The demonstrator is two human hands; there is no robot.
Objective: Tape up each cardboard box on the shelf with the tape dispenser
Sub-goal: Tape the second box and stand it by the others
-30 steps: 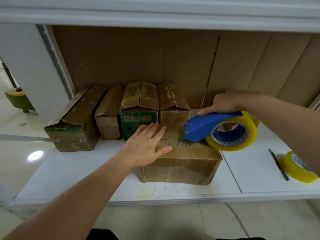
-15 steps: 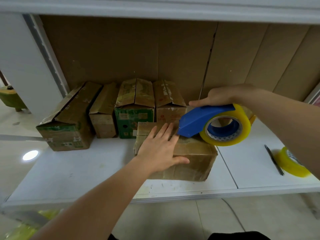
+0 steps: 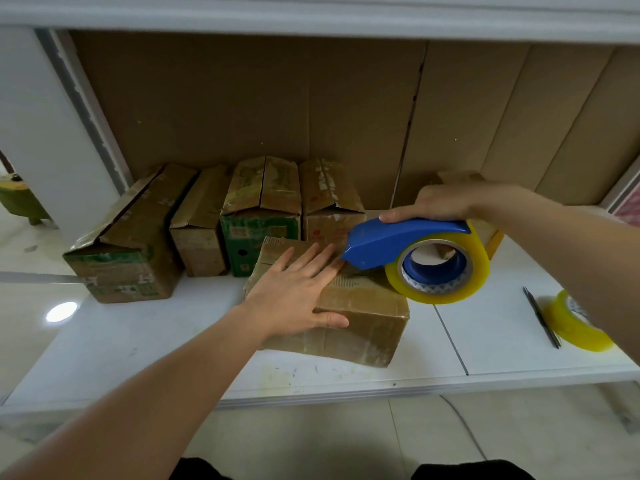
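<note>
A brown cardboard box (image 3: 363, 317) lies on the white shelf (image 3: 138, 341) near its front edge. My left hand (image 3: 294, 292) presses flat on the box top, fingers straight. My right hand (image 3: 440, 202) grips the blue tape dispenser (image 3: 391, 242), which carries a yellow tape roll (image 3: 438, 268). The dispenser's nose sits low over the box top, right at my left fingertips. Several more cardboard boxes (image 3: 259, 209) stand in a row behind, their top flaps loose.
A spare yellow tape roll (image 3: 571, 323) and a dark pen (image 3: 542, 317) lie on the shelf at the right. Another small box (image 3: 460, 176) shows behind my right hand. Cardboard sheets (image 3: 277, 98) line the back. An upper shelf (image 3: 311, 12) hangs overhead.
My left hand slid further onto the front box top and now presses flat there. The dispenser came down and left until its nose met my left fingertips.
</note>
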